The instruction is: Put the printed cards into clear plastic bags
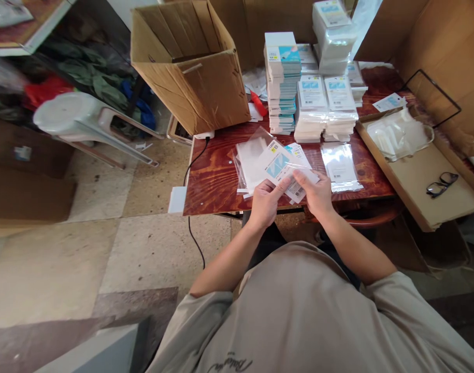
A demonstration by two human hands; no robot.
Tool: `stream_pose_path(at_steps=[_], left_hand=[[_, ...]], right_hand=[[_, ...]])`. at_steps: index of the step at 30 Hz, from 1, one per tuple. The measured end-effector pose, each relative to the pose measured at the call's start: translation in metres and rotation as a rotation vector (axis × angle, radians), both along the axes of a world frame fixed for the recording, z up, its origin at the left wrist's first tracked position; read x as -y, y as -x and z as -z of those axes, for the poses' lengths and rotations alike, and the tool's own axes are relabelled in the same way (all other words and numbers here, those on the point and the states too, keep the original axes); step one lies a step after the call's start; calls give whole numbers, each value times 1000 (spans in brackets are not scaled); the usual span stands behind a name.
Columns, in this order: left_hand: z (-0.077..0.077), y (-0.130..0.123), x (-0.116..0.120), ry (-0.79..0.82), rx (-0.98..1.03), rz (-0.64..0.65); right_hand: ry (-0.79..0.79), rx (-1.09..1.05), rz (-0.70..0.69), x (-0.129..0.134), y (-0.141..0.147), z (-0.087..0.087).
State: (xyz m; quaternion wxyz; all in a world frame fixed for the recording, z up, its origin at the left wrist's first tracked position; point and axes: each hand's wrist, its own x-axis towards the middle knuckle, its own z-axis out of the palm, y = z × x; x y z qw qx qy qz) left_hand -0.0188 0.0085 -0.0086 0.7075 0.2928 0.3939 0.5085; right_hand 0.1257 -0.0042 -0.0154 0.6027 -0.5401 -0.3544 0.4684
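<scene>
Near the table's front edge, my left hand [266, 203] and my right hand [316, 190] pinch the lower end of a printed card [276, 165] with a blue picture, which slants up to the left. Clear film shows around the card; whether the card is inside it I cannot tell. Under it, more printed cards [298, 153] and clear bags [249, 161] lie on the red-brown table [209, 173]. To the right of my right hand lies a packed card in a shiny clear bag [340, 165].
Behind my hands stand tall stacks of cards [282, 85] and bagged packs [313, 101]. An open cardboard box [215, 93] is at the back left. On the right, a shallow carton [423, 199] holds glasses [442, 185] and clear bags [400, 135]. A black cable [190, 168] hangs at the left edge.
</scene>
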Motion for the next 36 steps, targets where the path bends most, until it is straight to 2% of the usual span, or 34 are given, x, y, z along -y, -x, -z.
stream_pose_path(at_steps=[1,3,5,7,11,14,17,20,22,24,25,27,29,30,31,33,34,35,36], left_hand=[[2,0,0,-7,-3,-26],[4,3,-2,-12,-4,-60],[6,8,-4,-23,-12,-44],[7,10,-5,-53,-36,-4],[9,8,1,-151,-113,47],[9,8,4,-158,-159,127],[6,8,5,-137,-190,275],[3,5,3,-165,-229,411],[2,5,-3,-189,-287,489],[5,10,-15,-236,-470,442],[7,14,-24,-261,-619,349],[12,29,-45,-301,-995,36],[18,46,-66,-274,-1316,-171],[21,54,-75,-214,-1417,-193],[24,62,-83,-142,-1480,-164],[30,74,-94,-27,-1512,-61],[33,78,-97,-1,-1500,-22],[36,82,-99,3,-1481,-4],[38,85,-101,-8,-1460,-4]], right_hand=[[13,-7,-55,1,-1,-1],[64,-40,-272,2,-7,-6],[119,-45,-414,5,-14,-10],[152,15,-373,7,-16,-13],[115,202,-129,7,-11,-13],[99,198,-196,8,-13,-11],[134,190,-279,13,-18,-14],[90,214,-249,16,-28,-21],[55,231,-151,13,-45,-21],[59,318,27,6,-74,-14],[82,391,112,1,-93,-7],[104,550,269,-7,-129,11],[210,847,349,-12,-156,29],[248,1001,387,-13,-162,36],[257,1142,423,-14,-164,41],[144,1325,451,-12,-153,42],[32,1364,402,-10,-143,39],[-91,1379,296,-9,-131,34],[-211,1380,134,-7,-118,27]])
